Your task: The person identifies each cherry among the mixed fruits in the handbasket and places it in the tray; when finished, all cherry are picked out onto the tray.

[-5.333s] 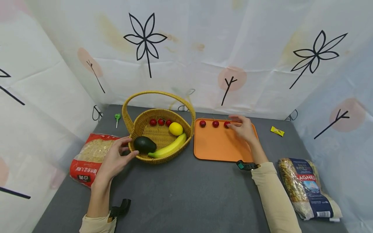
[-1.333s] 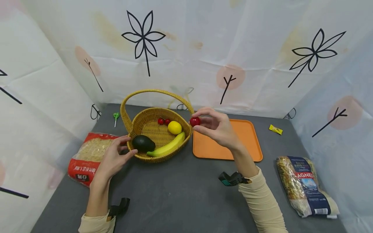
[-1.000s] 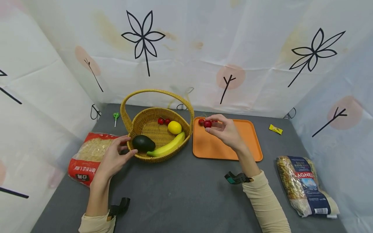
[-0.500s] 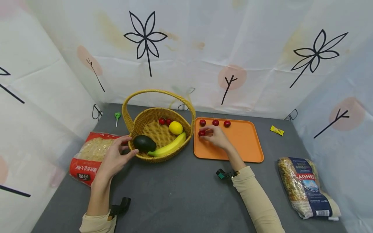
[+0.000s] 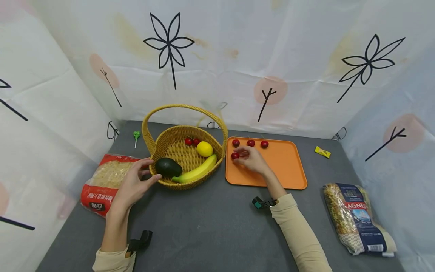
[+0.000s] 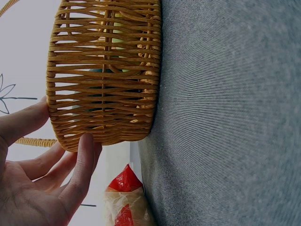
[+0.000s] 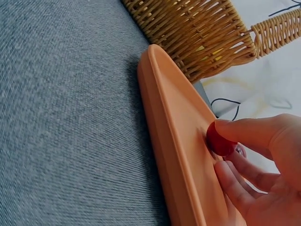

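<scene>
My right hand pinches a dark red cherry between thumb and fingers, low over the left part of the orange tray. In the right wrist view the pinched cherry is right at the tray surface. Behind it, along the tray's back edge, three cherries stand in a row. The fingertips of my left hand rest loosely against the left end of the wicker basket. Inside that basket lie two cherries, a lemon, a banana and an avocado.
A red bag of pasta lies behind my left hand. At the right edge is a blue AGNESI bag. A green lollipop lies at the back left, a yellow wrapped candy at the back right. Patterned cloth walls enclose the table.
My right hand has taken one of the three cherries from the basket and carried it right, past the rim, down to the tray in front of the row. My left hand stays at the basket.
</scene>
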`<action>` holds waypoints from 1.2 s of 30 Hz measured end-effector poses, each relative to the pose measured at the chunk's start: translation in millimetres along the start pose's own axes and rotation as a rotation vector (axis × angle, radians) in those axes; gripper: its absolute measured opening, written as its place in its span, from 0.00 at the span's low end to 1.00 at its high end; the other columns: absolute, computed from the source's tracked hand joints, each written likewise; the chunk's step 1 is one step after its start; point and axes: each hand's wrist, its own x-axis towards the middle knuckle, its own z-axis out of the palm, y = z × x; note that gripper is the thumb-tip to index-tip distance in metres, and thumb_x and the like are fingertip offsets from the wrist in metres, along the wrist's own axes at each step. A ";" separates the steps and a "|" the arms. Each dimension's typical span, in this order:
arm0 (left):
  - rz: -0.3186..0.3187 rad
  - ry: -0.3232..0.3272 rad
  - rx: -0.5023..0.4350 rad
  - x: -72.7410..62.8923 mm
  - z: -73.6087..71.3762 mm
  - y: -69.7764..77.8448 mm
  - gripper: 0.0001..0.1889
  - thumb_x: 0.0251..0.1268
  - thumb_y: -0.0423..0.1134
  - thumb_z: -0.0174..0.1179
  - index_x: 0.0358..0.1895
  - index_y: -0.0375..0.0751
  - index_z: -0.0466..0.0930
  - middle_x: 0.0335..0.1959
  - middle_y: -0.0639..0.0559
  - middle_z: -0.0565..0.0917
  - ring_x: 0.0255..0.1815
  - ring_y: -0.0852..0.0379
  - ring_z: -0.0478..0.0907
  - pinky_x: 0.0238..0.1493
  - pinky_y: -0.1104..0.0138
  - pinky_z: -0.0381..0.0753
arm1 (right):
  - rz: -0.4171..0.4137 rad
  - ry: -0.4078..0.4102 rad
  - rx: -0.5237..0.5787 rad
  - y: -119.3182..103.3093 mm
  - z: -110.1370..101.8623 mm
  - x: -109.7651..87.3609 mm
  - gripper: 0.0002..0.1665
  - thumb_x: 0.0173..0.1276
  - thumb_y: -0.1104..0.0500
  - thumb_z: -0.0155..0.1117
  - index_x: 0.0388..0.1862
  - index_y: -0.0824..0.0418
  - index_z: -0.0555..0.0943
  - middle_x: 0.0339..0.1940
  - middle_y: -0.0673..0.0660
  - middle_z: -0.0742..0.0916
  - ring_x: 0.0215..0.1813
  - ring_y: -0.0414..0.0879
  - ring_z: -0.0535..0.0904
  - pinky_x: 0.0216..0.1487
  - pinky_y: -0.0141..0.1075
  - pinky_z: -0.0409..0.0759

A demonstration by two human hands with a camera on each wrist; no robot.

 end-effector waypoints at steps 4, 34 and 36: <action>-0.001 -0.001 0.005 0.5 -0.2 -1.0 0.34 0.75 0.40 0.71 0.77 0.29 0.69 0.78 0.29 0.70 0.69 0.27 0.80 0.67 0.37 0.82 | 0.011 0.003 0.023 -0.8 -4.5 -2.6 0.24 0.74 0.64 0.74 0.66 0.69 0.83 0.64 0.70 0.88 0.65 0.66 0.85 0.70 0.59 0.83; -0.012 -0.008 0.012 1.8 -1.6 -0.6 0.35 0.77 0.41 0.70 0.78 0.30 0.68 0.80 0.30 0.69 0.70 0.27 0.79 0.68 0.36 0.81 | -0.379 -0.122 0.609 -134.1 4.1 -44.6 0.20 0.73 0.67 0.74 0.59 0.75 0.81 0.57 0.61 0.88 0.60 0.47 0.87 0.63 0.35 0.89; -0.016 -0.011 0.011 1.4 -1.6 -0.3 0.35 0.77 0.42 0.70 0.78 0.30 0.68 0.80 0.30 0.68 0.70 0.28 0.79 0.69 0.36 0.81 | -0.370 -0.141 0.585 -140.0 15.5 -37.0 0.19 0.74 0.67 0.73 0.60 0.74 0.82 0.58 0.68 0.87 0.62 0.54 0.86 0.63 0.35 0.88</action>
